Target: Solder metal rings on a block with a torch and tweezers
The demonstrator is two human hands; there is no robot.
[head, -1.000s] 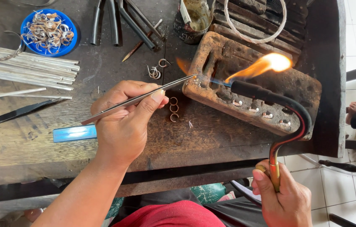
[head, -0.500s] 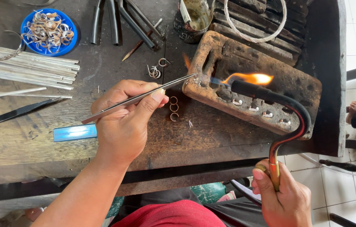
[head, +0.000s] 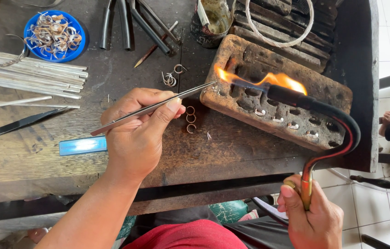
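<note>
- Workbench (head: 29, 152) of dark worn wood, seen from above, with a pitted soldering brick (head: 250, 113) near its far right corner as the landmark.
- Left hand (head: 139, 133), just left of the brick, pinches long steel tweezers (head: 153, 108) closed; their tips touch the brick's near-left top edge.
- Right hand (head: 312, 216), below the brick off the bench edge, is wrapped tightly around a curved torch (head: 337, 133).
- Flame (head: 268, 80) has swung lower and longer than a moment ago, now licking across the brick toward the tweezer tips, so heating looks underway.
- Small metal rings (head: 190, 119) lie just left of the brick; a blue dish (head: 33, 48) of scrap sits far left.
</note>
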